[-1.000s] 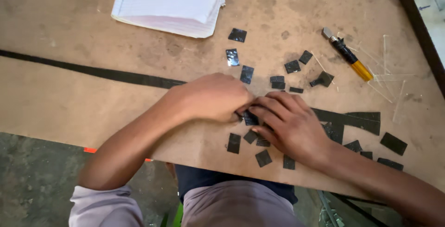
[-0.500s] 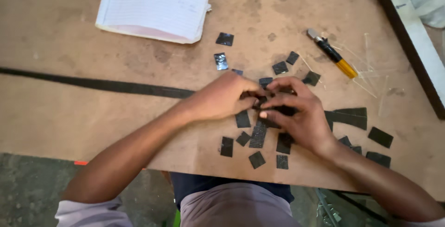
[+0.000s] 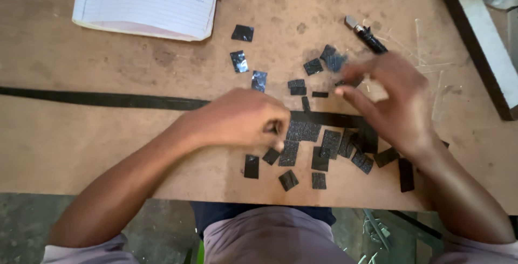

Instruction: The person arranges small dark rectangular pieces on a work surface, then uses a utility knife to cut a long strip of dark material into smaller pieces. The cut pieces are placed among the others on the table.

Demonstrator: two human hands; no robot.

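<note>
Since half a second ago, parted: right hand (image 3: 394, 107) lifted away from the left and swung toward the far side of the bench (image 3: 108, 134), now blurred with motion above the upper scatter of black pieces (image 3: 313, 66). Fingers spread and loosely curved, thumb and forefinger near a small dark scrap at the tips; possibly pinching it, but too smeared to tell. Left hand (image 3: 243, 121) curled into a loose fist, knuckles up, fingertips tucked down against the main cluster of black squares (image 3: 302, 132); cannot tell whether a piece is gripped underneath or merely pressed flat.

Small black squares and rectangles, thin and slightly glossy, spread over the brown board surface. Densest group between the two hands and along the near edge, several overlapping or touching, as though gathered together for sorting. Looser pieces farther out: three in a rough line leading up and left toward a lined notebook (image 3: 148, 0), others just beside the right hand's fingertips. One longer strip (image 3: 406, 175) near the right wrist, close to the bench edge.

Long black tape line (image 3: 108, 100) running across the bench from the left, passing under the hands. Utility knife (image 3: 367, 35) with dark body lying at an angle beyond the right hand, among pale thin slivers of cut-off material. Dark-edged pale board (image 3: 480, 43) at the far right. Lap in pale clothing below the bench edge.
</note>
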